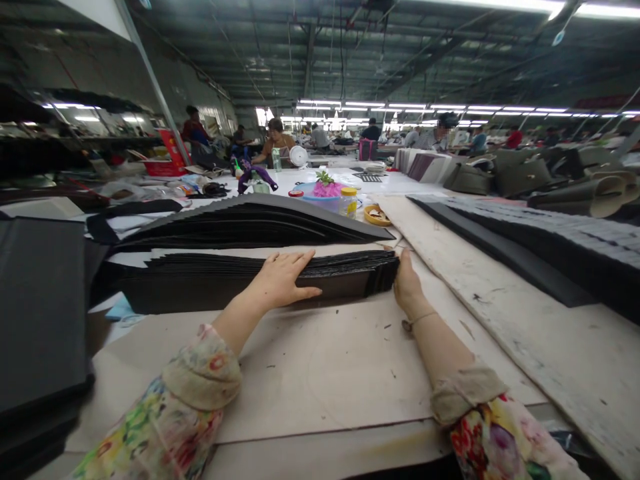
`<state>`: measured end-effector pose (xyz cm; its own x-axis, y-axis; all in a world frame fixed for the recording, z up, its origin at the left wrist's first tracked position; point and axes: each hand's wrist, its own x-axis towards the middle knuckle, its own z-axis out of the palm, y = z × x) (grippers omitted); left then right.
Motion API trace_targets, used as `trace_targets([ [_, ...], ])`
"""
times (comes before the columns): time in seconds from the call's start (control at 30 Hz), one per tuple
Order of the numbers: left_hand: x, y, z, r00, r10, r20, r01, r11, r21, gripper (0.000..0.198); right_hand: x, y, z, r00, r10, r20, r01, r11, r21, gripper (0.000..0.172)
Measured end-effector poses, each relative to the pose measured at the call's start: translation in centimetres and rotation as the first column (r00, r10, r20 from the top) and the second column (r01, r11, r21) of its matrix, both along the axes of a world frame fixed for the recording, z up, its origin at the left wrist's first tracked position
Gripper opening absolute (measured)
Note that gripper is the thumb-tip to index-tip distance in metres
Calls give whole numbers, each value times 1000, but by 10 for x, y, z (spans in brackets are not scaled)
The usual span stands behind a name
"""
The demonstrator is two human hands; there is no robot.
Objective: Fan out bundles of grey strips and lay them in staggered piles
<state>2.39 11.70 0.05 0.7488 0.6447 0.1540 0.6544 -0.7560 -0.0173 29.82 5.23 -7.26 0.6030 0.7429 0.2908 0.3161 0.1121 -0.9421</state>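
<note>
A stack of thin black sheets stands on its long edge across the pale board. My left hand lies over the stack's top edges and near face, fingers spread and thumb pointing right. At the stack's right end, my right hand rests its palm and fingers against the sheet ends; its fingertips are partly hidden behind them. Just beyond lies a second pile of black sheets, bowed up in the middle.
Dark panels are piled at the left. On a long board at the right lie more black pieces. Behind the piles are a yellow-lidded jar, a round tray and a pink flower. Several people work farther back.
</note>
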Motion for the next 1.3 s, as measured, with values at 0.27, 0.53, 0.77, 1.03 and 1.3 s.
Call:
trace_targets([
  [0.27,1,0,-1,1000,-4,12,3,1000,20,82,-34,6,3,986,168,23,-168,986,7,75],
  [0.53,1,-3,-3,1000,-18,23,17,999,38,75,-46,0,13,957,236,166,-239,971,2,71],
  [0.77,0,-3,-3,998,-53,41,50,996,72,68,-62,-26,44,612,194,766,-244,969,-51,72],
  [1.03,-1,-5,-2,995,-80,55,74,993,94,57,-107,14,60,107,369,923,-196,918,-344,84],
  [1.3,-25,5,14,999,-40,5,40,995,-96,60,-98,1,71,69,454,889,-119,888,-444,49],
])
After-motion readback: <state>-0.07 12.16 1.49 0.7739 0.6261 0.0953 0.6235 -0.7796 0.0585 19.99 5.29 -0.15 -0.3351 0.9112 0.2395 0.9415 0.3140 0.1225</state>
